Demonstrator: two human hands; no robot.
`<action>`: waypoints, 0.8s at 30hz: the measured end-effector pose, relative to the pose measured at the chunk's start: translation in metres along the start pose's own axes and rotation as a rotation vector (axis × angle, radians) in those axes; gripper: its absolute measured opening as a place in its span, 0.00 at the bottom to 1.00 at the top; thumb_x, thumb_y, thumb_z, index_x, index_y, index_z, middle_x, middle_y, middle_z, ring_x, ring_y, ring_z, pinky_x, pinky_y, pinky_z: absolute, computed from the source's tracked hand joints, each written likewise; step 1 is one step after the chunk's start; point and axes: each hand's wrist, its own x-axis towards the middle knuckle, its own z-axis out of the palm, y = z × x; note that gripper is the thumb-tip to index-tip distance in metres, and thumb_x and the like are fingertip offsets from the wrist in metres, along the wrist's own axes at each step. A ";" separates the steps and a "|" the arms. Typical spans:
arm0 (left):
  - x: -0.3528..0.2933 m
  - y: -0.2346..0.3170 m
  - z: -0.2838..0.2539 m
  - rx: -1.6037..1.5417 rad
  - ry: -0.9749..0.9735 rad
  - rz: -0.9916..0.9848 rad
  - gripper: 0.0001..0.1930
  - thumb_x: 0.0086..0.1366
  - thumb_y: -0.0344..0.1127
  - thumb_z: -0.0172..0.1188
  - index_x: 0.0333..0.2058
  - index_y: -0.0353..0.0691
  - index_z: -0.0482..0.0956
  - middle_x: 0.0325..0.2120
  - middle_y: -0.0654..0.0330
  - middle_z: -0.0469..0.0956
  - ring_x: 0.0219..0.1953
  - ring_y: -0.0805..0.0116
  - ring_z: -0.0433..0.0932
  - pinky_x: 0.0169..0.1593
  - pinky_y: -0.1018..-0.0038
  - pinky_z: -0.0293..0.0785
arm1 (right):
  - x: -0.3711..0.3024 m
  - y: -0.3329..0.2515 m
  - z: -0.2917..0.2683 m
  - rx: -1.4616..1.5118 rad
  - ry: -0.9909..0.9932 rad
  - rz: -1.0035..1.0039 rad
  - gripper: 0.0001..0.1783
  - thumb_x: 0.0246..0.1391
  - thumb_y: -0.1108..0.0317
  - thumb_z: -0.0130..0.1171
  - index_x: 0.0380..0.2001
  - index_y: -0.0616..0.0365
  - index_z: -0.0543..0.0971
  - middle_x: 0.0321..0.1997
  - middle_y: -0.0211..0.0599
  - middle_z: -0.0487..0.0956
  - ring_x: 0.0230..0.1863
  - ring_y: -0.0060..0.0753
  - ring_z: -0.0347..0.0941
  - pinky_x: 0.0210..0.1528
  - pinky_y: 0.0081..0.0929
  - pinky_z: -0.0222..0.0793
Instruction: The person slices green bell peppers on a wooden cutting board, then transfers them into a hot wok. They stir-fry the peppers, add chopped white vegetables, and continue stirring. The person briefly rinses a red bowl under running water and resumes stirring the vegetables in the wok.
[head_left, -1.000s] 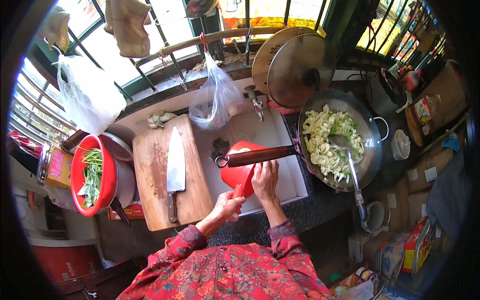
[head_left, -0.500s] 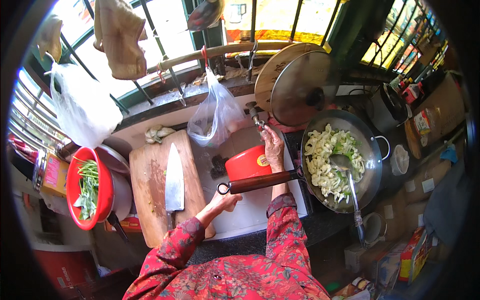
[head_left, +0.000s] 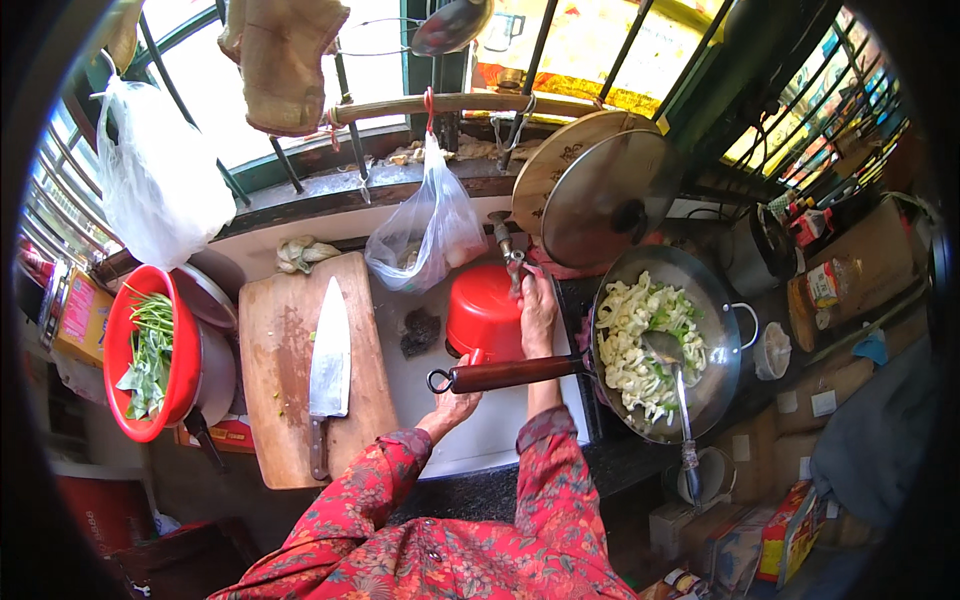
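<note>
A red plastic basin (head_left: 480, 305) is tipped over in the sink (head_left: 470, 445), its smooth outside facing up and its inside hidden. My right hand (head_left: 538, 318) grips its right side, fingertips close to the tap (head_left: 510, 262). At its lower left edge, my left hand (head_left: 455, 405) is closed on the rim, partly hidden by the wok's wooden handle (head_left: 515, 373). That handle crosses over my right forearm. To the right stands the wok (head_left: 725, 380) with pale, chopped vegetables (head_left: 645, 340) and a metal ladle (head_left: 685, 410) in it.
Left of the sink lies a chopping board (head_left: 275, 400) with a cleaver (head_left: 331, 350) on it. A red colander (head_left: 115, 385) of greens rests on a pot at far left. Plastic bags (head_left: 425, 225) hang behind. Pot lids (head_left: 605, 200) lean at the window bars.
The basin has turned so more of its outside shows. My left hand has moved up to its edge. My right hand stays by the tap, and the whole view has shifted slightly.
</note>
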 end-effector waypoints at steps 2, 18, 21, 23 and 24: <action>0.002 -0.011 0.012 -0.004 -0.046 -0.033 0.25 0.55 0.37 0.57 0.53 0.38 0.68 0.41 0.49 0.77 0.42 0.51 0.76 0.42 0.59 0.72 | -0.025 0.010 0.010 -0.248 0.198 -0.026 0.23 0.59 0.62 0.52 0.54 0.67 0.69 0.51 0.52 0.75 0.49 0.43 0.74 0.52 0.35 0.67; 0.035 -0.017 0.016 0.346 -0.135 -0.210 0.17 0.61 0.38 0.53 0.44 0.35 0.61 0.31 0.41 0.75 0.28 0.40 0.80 0.27 0.52 0.77 | 0.002 0.029 0.049 -1.282 -0.450 -0.257 0.30 0.57 0.48 0.46 0.60 0.47 0.65 0.65 0.44 0.61 0.65 0.51 0.55 0.60 0.65 0.46; 0.047 -0.006 0.019 0.344 -0.176 -0.278 0.17 0.61 0.37 0.52 0.45 0.36 0.60 0.34 0.39 0.76 0.34 0.36 0.78 0.36 0.49 0.77 | 0.023 0.030 0.038 -1.253 -0.465 -0.064 0.30 0.58 0.45 0.43 0.62 0.40 0.63 0.66 0.51 0.59 0.68 0.53 0.49 0.61 0.63 0.45; 0.050 -0.004 0.022 0.322 -0.212 -0.262 0.24 0.56 0.41 0.58 0.46 0.35 0.60 0.35 0.38 0.76 0.35 0.35 0.78 0.36 0.49 0.76 | 0.032 0.030 0.026 -1.267 -0.310 0.000 0.29 0.58 0.46 0.43 0.61 0.40 0.64 0.66 0.52 0.59 0.69 0.55 0.48 0.61 0.62 0.44; 0.051 -0.005 0.024 0.316 -0.217 -0.247 0.29 0.53 0.44 0.62 0.46 0.35 0.60 0.34 0.38 0.76 0.35 0.35 0.78 0.35 0.49 0.75 | 0.033 0.030 0.021 -1.307 -0.214 0.044 0.29 0.58 0.46 0.44 0.61 0.40 0.64 0.66 0.53 0.59 0.69 0.55 0.47 0.61 0.62 0.44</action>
